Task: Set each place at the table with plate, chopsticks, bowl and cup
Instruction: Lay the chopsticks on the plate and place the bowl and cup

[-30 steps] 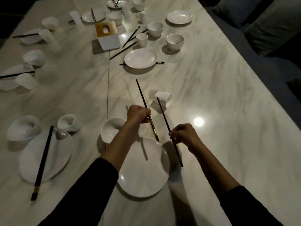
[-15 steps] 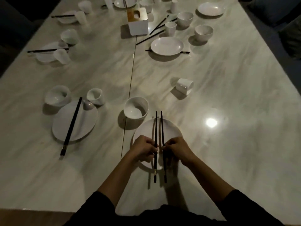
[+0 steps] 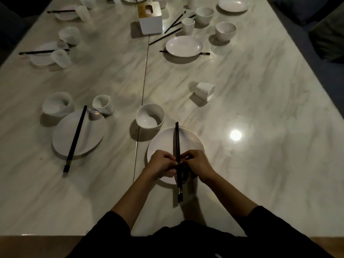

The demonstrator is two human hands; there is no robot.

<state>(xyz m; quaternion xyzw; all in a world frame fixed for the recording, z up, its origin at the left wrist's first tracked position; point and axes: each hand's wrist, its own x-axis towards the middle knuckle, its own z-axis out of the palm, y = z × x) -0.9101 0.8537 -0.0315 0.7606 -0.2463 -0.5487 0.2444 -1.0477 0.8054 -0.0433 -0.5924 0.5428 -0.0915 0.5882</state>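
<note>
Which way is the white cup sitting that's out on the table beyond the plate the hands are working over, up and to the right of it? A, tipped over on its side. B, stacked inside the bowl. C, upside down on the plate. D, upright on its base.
A: the cup lies on its side on the bare table, its mouth turned sideways, apart from the plate and the bowl.

Black long sleeves (image 3: 115, 223) are pushed up both forearms; each grip is bare, without gloves.

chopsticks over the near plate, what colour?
Black chopsticks, pale band near the handle end; head view.
</note>
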